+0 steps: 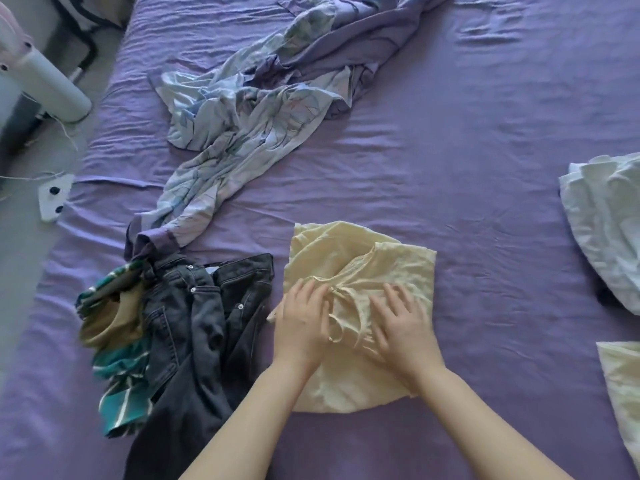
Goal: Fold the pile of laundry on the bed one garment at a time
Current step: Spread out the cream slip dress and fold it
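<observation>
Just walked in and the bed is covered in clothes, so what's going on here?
A person is folding laundry on the purple bed. Both hands, left hand and right hand, press flat on a partly folded cream garment. Dark jeans and a teal striped garment lie unfolded beside it.

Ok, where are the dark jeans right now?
In the head view the dark jeans lie lower left on the bed, between the teal striped garment and the cream garment.
</observation>
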The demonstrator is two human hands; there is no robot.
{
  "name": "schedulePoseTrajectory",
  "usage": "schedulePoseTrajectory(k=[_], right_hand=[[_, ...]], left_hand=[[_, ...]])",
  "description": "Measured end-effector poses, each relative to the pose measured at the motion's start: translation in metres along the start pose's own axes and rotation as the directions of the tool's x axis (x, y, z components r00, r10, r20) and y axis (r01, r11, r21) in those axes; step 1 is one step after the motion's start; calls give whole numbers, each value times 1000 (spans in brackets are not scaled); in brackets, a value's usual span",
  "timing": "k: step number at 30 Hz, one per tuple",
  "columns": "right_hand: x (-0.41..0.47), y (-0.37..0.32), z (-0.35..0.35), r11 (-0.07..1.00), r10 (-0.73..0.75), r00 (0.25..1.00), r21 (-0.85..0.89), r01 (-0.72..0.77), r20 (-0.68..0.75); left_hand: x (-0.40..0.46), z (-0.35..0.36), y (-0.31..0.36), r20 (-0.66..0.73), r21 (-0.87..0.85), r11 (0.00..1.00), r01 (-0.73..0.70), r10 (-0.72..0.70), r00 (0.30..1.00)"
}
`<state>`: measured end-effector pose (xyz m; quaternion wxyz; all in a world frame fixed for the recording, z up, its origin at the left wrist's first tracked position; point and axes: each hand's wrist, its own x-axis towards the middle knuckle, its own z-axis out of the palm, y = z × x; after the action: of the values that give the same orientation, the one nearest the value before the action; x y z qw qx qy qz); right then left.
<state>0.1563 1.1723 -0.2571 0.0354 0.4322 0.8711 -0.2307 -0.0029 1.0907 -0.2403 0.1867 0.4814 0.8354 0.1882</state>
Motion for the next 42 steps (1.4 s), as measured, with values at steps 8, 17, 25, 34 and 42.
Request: schedulePoseTrajectory(k=[8,17,25,34,42], right_hand=[[-10,35,20,927,-38,979,-359,110,202],[-1,58,3,958,-81,957,-245,152,280],[46,91,-43,761,-270,833,-423,492,483],[47,101,-45,706,-453,808,-401,583,376],[-35,110,-61,619,-654,714,-366,695,250]], left_hand=[[11,57,-18,538,427,809,-403,130,833],[-15,46,37,338,373,844,-385,263,904],[-50,80,77,305,154,885,-440,381,873],[-57,93,95,236,23,997,-75,67,969],[-123,94,98,376,67,996,56,-77,923]])
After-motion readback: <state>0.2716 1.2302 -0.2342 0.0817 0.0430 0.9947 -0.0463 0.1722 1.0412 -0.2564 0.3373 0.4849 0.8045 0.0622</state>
